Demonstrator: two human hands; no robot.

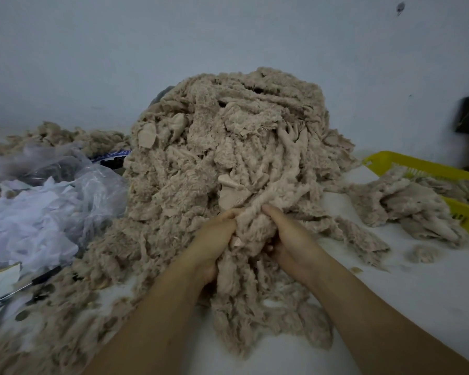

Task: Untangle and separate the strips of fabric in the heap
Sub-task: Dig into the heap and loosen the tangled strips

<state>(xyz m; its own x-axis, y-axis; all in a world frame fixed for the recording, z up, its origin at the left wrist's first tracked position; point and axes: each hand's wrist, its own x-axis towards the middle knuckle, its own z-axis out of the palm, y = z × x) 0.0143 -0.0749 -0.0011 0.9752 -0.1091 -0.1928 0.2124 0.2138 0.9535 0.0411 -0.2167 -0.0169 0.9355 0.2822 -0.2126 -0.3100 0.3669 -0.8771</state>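
Note:
A tall heap of beige fuzzy fabric strips (pixel 228 136) rises in the middle of the white table, against the wall. A bunch of strips (pixel 251 280) trails from its front down toward me. My left hand (pixel 214 239) grips this bunch from the left side. My right hand (pixel 290 239) grips the same bunch from the right, thumb on top. Both hands' fingers are buried in the fabric. A smaller pile of the same strips (pixel 406 204) lies to the right, partly over a yellow basket.
The yellow plastic basket (pixel 417 165) stands at the right. Clear plastic bags with white fabric (pixel 38 212) lie at the left, with more beige strips (pixel 65 136) behind. Scissors (pixel 14 292) rest at the left edge. A small fluff ball (pixel 423 253) lies on the white table (pixel 417 307).

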